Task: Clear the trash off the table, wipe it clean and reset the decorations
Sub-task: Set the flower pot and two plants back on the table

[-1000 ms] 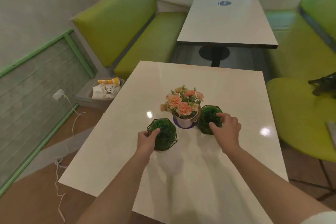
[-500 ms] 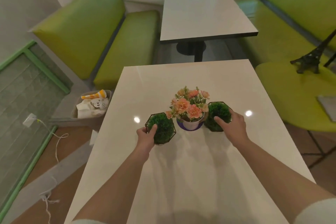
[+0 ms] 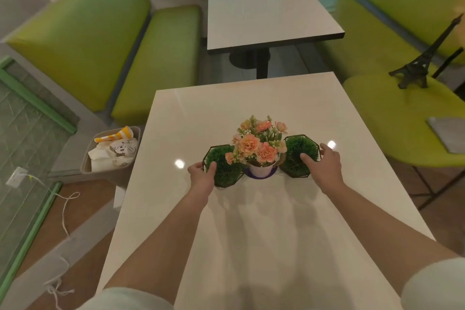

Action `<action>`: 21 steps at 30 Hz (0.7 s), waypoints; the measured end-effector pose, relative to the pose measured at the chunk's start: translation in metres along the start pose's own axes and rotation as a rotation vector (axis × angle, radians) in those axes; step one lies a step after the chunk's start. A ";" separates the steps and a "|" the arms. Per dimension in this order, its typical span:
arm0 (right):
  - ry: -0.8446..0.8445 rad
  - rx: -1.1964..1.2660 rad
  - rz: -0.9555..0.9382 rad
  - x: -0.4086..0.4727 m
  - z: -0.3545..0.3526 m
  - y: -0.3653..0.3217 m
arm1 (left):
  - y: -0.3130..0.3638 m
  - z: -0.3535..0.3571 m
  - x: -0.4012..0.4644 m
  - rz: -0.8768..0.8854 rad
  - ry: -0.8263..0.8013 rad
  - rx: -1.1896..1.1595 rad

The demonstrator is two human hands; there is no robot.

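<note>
On the tabletop [image 3: 251, 234] we see a flower pot [image 3: 260, 151] between two grass balls. Our left hand [image 3: 202, 175] grips the left grass ball [image 3: 224, 167], fingers curled round it. Our right hand [image 3: 323, 167] grips the right grass ball [image 3: 299, 153] likewise.

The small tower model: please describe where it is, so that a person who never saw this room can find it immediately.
Look to the right of the near table, at the round green seat beside it. The tower model stands upright on the far part of that seat. It is dark, thin and pointed, unlike the flat grey sheet that lies nearer on the same seat.
</note>
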State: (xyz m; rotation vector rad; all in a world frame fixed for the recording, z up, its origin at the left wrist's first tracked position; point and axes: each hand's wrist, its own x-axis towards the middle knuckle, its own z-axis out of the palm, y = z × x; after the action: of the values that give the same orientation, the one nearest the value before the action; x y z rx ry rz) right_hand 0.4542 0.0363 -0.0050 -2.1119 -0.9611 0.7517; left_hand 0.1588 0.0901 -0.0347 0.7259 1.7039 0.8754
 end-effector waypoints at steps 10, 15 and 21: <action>-0.023 0.015 -0.001 -0.002 0.006 0.006 | -0.001 0.004 0.004 0.005 0.021 0.016; -0.027 0.038 0.000 -0.003 0.007 0.006 | 0.000 0.003 0.004 0.002 0.008 0.036; -0.041 0.040 0.005 0.000 0.008 0.011 | 0.002 0.001 0.002 0.012 0.002 0.032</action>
State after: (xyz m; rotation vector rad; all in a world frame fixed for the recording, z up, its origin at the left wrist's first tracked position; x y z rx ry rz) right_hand 0.4532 0.0339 -0.0184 -2.0723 -0.9548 0.8129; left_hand 0.1592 0.0927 -0.0343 0.7579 1.7208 0.8591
